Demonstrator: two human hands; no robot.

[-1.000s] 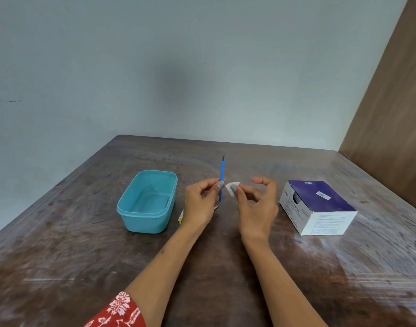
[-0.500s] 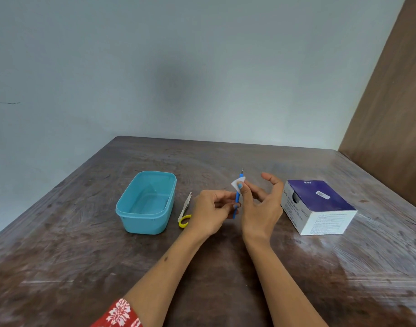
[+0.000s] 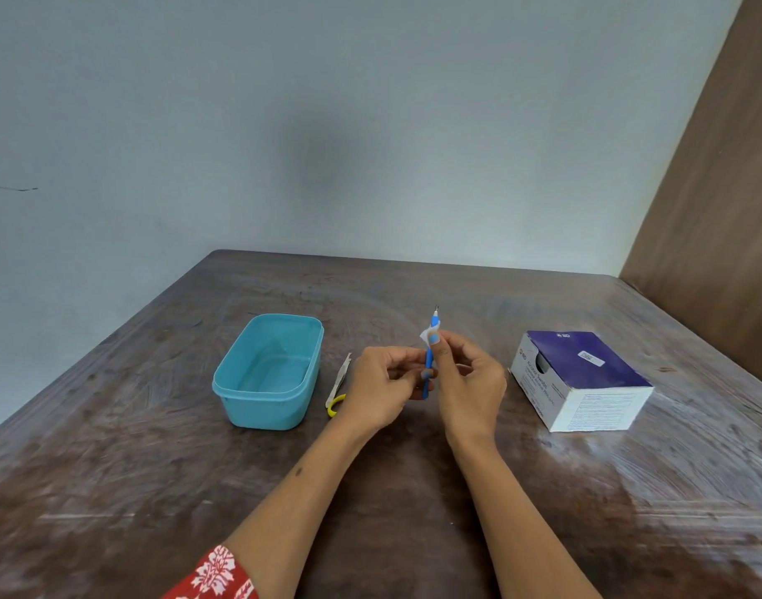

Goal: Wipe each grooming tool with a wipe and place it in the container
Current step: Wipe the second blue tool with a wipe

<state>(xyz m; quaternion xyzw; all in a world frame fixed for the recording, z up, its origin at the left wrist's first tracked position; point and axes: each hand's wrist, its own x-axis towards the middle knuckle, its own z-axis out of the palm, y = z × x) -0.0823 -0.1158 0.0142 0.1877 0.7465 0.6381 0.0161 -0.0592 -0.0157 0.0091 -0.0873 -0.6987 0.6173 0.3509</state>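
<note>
Mid-frame, the left hand [image 3: 381,382] pinched the blue tool's [image 3: 428,365] lower end, long axis upright; the right hand [image 3: 465,373] pinched the wipe [image 3: 429,335] around its upper shaft. The container [image 3: 269,371], apparently empty, sat frame-left, nearer the left hand.

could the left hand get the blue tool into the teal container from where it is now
Probably yes: the left hand holds the blue tool, the open container sits just to its left, and only the small scissors lie flat between them.
</note>
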